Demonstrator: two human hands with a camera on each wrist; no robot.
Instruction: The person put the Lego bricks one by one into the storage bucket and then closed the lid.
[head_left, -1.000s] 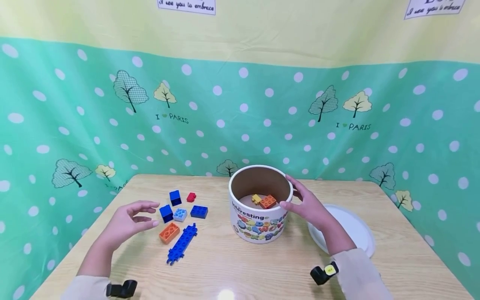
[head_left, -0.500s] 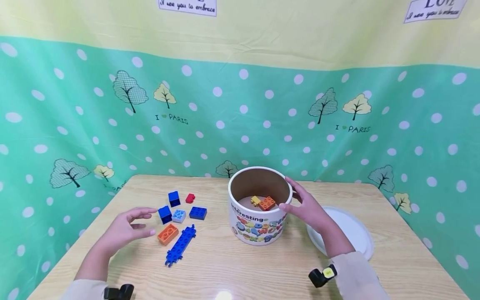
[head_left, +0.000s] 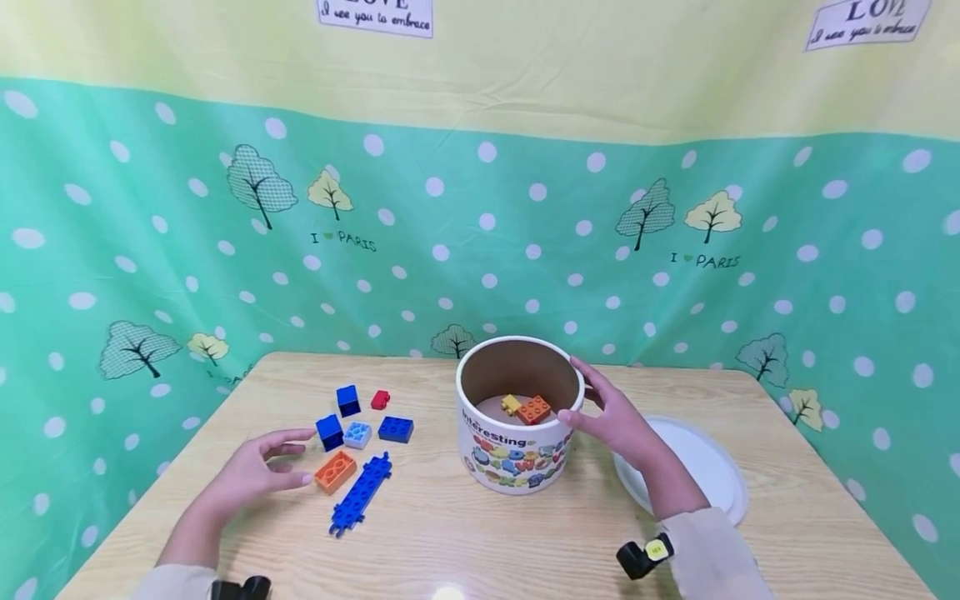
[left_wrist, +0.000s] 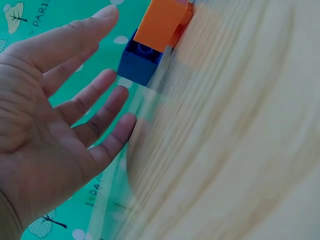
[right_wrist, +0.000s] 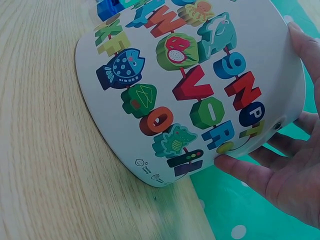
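My left hand (head_left: pixel 251 471) hovers at the left with its fingers loosely bent and holds nothing. Its fingertips are close to an orange brick (head_left: pixel 335 472) and a dark blue brick (head_left: pixel 329 432); in the left wrist view, a gap shows between the fingers and the blue brick (left_wrist: pixel 139 68). My right hand (head_left: pixel 611 417) holds the side of a white printed bucket (head_left: pixel 517 458), thumb at the front and fingers farther back near the rim. Inside the bucket lie an orange brick (head_left: pixel 534 409) and a small yellow brick (head_left: pixel 511 405).
Around the left group lie another dark blue brick (head_left: pixel 348 400), a red piece (head_left: pixel 380 400), a light blue brick (head_left: pixel 357 434), a flat blue brick (head_left: pixel 396 429) and a long blue plate (head_left: pixel 362 494). A white lid (head_left: pixel 705 467) rests under the right forearm. A printed curtain (head_left: pixel 480 208) backs the table.
My left hand has lowered slightly towards the table, near the orange brick. The right hand stays on the bucket. The head view has shifted a little.
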